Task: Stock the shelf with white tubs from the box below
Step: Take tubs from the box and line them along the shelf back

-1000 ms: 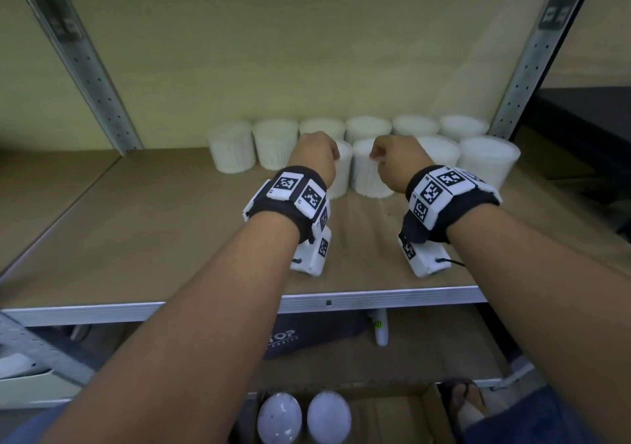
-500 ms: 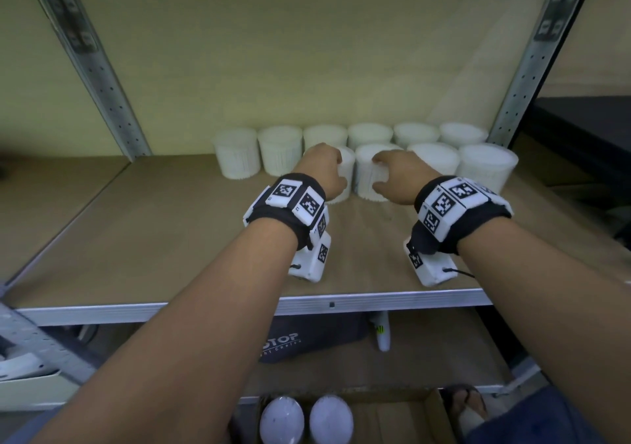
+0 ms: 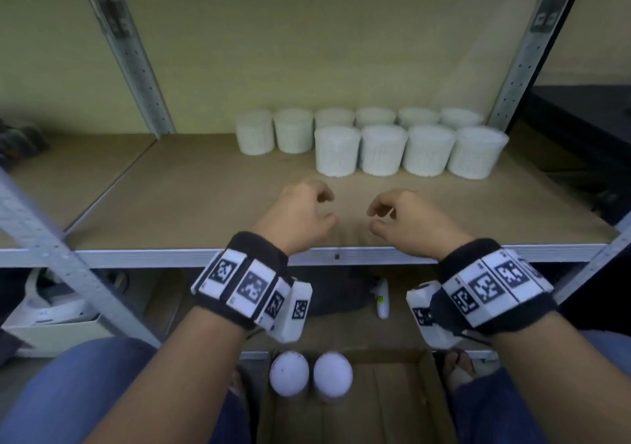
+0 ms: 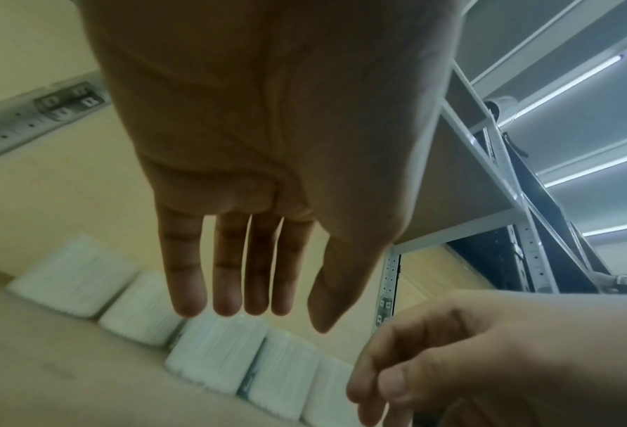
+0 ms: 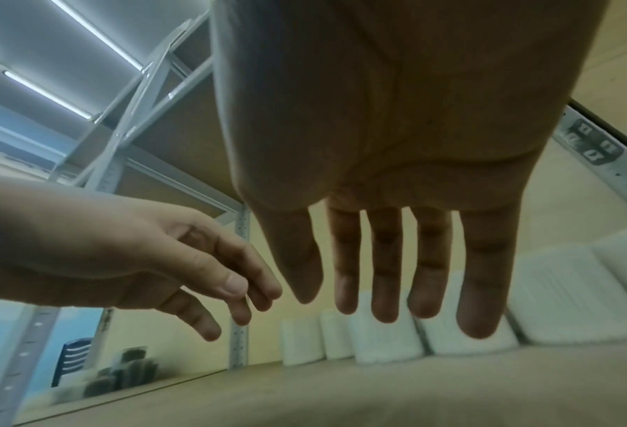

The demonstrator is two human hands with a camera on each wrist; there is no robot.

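Ten white ribbed plastic tubs stand on your brown board shelf at the back right: six in the rear row along the wall, four in the front row just before them, touching side by side. Your left hand and right hand hover above the shelf's front part, near each other and well apart from the tubs, both empty with fingers loose and relaxed. Two more round white tubs sit side by side in the open brown cardboard box below the shelf, between your knees.
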